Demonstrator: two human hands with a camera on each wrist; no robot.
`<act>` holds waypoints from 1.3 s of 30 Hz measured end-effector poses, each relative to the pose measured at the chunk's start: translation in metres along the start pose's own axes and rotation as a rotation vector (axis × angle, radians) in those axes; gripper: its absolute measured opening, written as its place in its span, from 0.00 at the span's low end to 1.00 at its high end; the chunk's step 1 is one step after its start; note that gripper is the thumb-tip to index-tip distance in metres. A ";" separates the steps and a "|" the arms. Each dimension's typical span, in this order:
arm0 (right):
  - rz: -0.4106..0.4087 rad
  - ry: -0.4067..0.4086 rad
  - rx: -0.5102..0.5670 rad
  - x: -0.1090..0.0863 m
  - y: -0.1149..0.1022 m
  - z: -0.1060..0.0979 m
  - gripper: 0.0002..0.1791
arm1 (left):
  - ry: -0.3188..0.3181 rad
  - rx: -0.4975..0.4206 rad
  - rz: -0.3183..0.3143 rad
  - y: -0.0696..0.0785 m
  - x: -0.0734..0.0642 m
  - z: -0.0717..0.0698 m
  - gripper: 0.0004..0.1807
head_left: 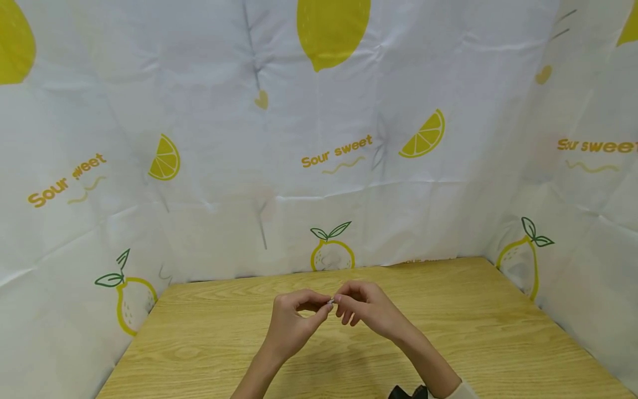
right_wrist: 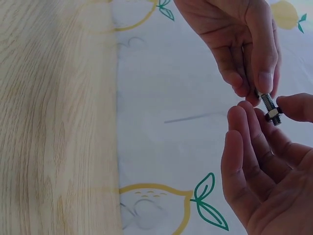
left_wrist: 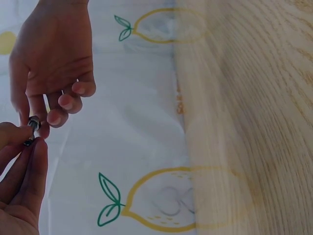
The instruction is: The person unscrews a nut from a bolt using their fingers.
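Note:
Above the table, a small metal bolt (right_wrist: 266,100) with a threaded shank is held between the two hands. A hex nut (right_wrist: 273,114) sits on the thread, near the shank's free end in the right wrist view. My left hand (head_left: 293,327) pinches the other end of the bolt between thumb and fingers, which hide the head. On the opposite side, my right hand (head_left: 371,309) has its thumb and index finger at the nut, pinching it. Its other fingers are loosely bent. In the head view the bolt is tiny and mostly covered by fingertips.
Below the hands lies a wood-grain table (head_left: 224,338). White cloth (head_left: 214,138) printed with lemons hangs behind it and along both sides. A black object (head_left: 408,392) shows at the bottom edge, beside the right forearm.

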State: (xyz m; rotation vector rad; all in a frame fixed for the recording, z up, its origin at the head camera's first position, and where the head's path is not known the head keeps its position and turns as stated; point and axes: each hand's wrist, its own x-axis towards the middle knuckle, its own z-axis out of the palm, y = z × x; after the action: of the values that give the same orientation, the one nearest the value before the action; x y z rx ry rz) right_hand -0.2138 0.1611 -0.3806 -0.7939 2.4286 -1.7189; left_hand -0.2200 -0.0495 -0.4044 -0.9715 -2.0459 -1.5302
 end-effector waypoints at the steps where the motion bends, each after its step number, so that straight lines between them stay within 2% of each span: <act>1: -0.005 0.002 -0.003 0.000 0.000 0.000 0.14 | 0.001 -0.001 0.000 0.000 0.000 0.000 0.04; 10: -0.038 0.014 0.013 0.000 0.000 0.000 0.14 | 0.000 -0.002 0.012 -0.001 0.000 0.000 0.03; 18: 0.046 0.040 -0.009 0.000 -0.001 0.000 0.16 | 0.006 0.004 0.017 0.000 0.001 0.000 0.03; 22: 0.060 0.037 -0.022 -0.001 -0.001 -0.001 0.19 | 0.008 0.008 0.021 0.000 0.001 0.000 0.02; 33: 0.026 0.030 0.005 -0.002 -0.001 0.000 0.14 | 0.012 0.004 0.030 -0.002 0.000 0.000 0.03; 39: -0.022 0.031 0.035 -0.001 -0.001 0.000 0.13 | 0.012 0.007 0.027 0.000 0.001 -0.001 0.04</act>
State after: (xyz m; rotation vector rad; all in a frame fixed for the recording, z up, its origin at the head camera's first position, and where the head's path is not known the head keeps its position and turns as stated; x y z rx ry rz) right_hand -0.2131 0.1617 -0.3802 -0.7992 2.4109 -1.7891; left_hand -0.2208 -0.0504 -0.4038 -0.9812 -2.0209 -1.5112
